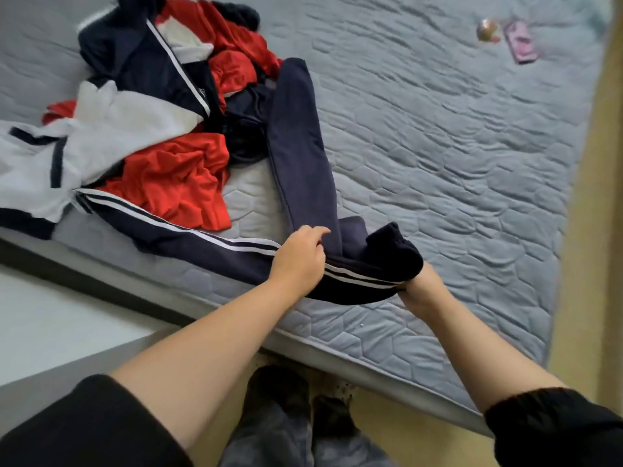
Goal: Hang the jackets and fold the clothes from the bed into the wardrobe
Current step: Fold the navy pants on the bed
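Grey quilted mattress (438,146), yellowish floor (586,264) beside it, white surface (50,315) at lower left

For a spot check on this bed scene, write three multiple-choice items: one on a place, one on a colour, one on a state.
1. Where does the pink item lie?
A. on the far part of the mattress
B. on the floor
C. on the clothes pile

2. What colour are the stripes along the navy track pants?
A. red
B. white
C. yellow

3. How does the right hand stand?
A. flat on the mattress
B. hanging idle
C. gripping the dark cuffed end of the pants

Answers: 1 A, it sits on bare quilting beside a small round object, away from the pile. 2 B, pale lines run past the left hand. 3 C, fabric bunches over its curled fingers.
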Demonstrator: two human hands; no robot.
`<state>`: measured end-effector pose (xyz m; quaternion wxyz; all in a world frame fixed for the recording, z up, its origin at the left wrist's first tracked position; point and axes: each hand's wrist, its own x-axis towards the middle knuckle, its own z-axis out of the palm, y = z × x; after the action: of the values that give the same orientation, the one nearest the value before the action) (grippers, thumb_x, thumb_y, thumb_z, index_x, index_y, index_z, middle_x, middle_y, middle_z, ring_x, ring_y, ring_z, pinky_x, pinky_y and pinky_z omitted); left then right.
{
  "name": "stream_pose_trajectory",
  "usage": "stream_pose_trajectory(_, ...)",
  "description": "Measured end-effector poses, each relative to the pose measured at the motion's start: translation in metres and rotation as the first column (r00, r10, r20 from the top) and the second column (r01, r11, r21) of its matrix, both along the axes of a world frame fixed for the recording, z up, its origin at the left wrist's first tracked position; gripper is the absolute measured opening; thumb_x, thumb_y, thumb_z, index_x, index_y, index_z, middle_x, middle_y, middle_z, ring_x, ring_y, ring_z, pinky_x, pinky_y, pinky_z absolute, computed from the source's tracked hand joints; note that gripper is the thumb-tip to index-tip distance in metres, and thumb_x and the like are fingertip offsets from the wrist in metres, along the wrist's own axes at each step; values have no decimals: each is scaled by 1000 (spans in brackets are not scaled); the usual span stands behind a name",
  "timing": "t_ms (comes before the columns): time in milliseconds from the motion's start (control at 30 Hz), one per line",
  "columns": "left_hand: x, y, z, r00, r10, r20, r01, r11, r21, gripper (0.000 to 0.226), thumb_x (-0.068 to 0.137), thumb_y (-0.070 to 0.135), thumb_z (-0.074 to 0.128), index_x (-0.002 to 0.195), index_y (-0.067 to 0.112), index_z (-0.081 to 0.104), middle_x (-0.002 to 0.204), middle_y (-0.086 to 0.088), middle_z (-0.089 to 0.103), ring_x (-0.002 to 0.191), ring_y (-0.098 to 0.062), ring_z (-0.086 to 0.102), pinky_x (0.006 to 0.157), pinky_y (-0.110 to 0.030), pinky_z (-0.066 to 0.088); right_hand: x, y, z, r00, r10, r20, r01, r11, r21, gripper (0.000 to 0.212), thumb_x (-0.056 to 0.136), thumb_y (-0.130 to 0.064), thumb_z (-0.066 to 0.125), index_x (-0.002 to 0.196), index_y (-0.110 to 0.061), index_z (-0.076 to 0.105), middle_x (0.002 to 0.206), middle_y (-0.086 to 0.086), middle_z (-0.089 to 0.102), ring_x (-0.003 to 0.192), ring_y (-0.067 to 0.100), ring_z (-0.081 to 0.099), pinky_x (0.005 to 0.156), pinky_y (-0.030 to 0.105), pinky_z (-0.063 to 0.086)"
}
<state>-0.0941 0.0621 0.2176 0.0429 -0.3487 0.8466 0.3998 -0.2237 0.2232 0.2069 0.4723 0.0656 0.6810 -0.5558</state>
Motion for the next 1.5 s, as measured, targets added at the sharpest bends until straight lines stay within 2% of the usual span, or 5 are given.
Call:
stream_pose_trajectory(400,-43,114,43,767,-610,199,495,760,421,40,99,27,43,137,20,51,142,1,50,130,-16,44,97,-16,28,-24,123,79,925,-304,227,363,885,-293,18,77,-32,66,72,-17,75,76,2,71,68,14,67,62,20,55)
stream_pose_trajectory(600,-62,136,44,977,-210,25,194,940,282,80,83,23,69,149,25,25,135,-6,49,128,-24,41,107,-38,35,-27,168,92,912,-318,261,372,907,-196,20,68,-17,74,81,-12,60,70,6,67,55,10,66,50,17,52)
stream_pose_trajectory(867,-82,139,59,624,-764,165,782,611,-127,54,74,20,65,126,27,50,159,1,14,147,-23,3,115,-49,8,-40,168,98,976,87,198,-66,992,-111,51,85,11,34,46,-14,55,49,-3,52,43,9,49,51,17,41)
stream_pose_trajectory(1200,-47,134,49,841,-522,143,540,827,-159,16,71,22,59,70,16,44,67,-2,57,71,-30,52,57,-30,30,-45,190,96,908,-383,171,401,912,-85,29,100,-24,32,96,-14,59,103,6,66,97,15,62,94,34,39)
stream_pose_trajectory(1500,-38,143,49,853,-450,264,446,892,76,20,74,25,54,68,23,35,65,3,47,68,-23,46,54,-32,31,-10,152,89,619,732,-286,-679,681,274,62,71,-29,80,125,-27,48,118,-15,55,104,-9,51,87,5,38)
